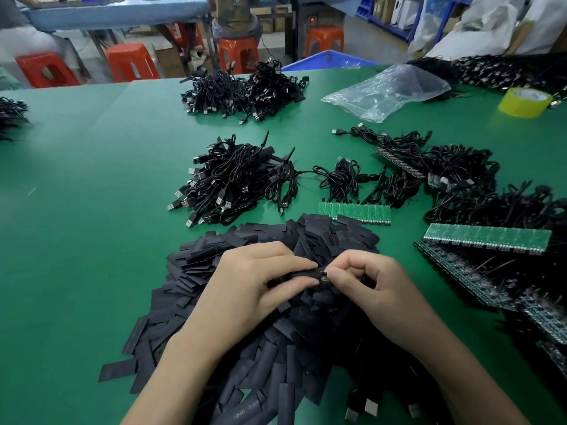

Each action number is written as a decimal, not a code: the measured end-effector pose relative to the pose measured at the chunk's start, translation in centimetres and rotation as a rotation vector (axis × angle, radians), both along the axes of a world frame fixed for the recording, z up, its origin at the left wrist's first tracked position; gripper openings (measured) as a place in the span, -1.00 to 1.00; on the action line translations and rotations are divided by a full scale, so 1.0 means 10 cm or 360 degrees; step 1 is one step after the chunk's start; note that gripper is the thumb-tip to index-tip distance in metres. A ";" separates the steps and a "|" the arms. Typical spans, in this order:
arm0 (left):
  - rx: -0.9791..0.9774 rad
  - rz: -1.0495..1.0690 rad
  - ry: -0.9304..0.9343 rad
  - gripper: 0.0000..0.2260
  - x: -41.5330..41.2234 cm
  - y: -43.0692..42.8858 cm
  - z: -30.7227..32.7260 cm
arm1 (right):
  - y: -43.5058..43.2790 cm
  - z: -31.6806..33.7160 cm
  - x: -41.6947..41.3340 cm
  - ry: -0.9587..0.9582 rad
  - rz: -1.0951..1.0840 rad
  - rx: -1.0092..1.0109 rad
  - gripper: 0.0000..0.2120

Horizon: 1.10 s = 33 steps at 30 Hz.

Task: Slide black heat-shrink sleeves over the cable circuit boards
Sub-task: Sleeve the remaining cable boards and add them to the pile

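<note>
Head view: left hand [251, 289] pinches a black sleeve [303, 275], its grip closed; right hand [368, 280] pinches a circuit board [323, 276] at the sleeve's mouth, above the sleeve pile [214, 259] on the green worktop [92, 179].

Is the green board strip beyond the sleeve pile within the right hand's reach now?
Likely yes: the green board strip lies in the open past the sleeve pile, nothing between. But the right hand pinches a board end at the sleeve the left hand holds.
</note>
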State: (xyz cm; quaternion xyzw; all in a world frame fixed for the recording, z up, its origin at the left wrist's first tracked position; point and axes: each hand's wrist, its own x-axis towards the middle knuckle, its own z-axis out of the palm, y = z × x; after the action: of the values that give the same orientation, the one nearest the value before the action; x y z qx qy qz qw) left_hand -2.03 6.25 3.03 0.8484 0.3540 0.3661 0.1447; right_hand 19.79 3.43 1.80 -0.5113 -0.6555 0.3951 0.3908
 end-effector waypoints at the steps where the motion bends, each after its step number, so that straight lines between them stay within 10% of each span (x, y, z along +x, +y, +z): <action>1: -0.0033 0.0006 -0.0056 -0.82 0.01 -0.01 0.00 | 0.00 0.00 0.01 0.0021 0.0002 -0.0003 -0.84; 33: -0.0070 0.0186 -0.0316 -0.83 0.08 -0.04 0.00 | -0.10 0.06 -0.16 -0.0063 -0.0365 0.0442 -0.97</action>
State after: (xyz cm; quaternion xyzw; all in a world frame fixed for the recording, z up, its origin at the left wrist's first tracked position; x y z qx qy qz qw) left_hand -1.25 5.80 3.02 0.7824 0.3948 0.4484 0.1760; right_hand 18.18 2.48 2.38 -0.5314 -0.6487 0.2436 0.4872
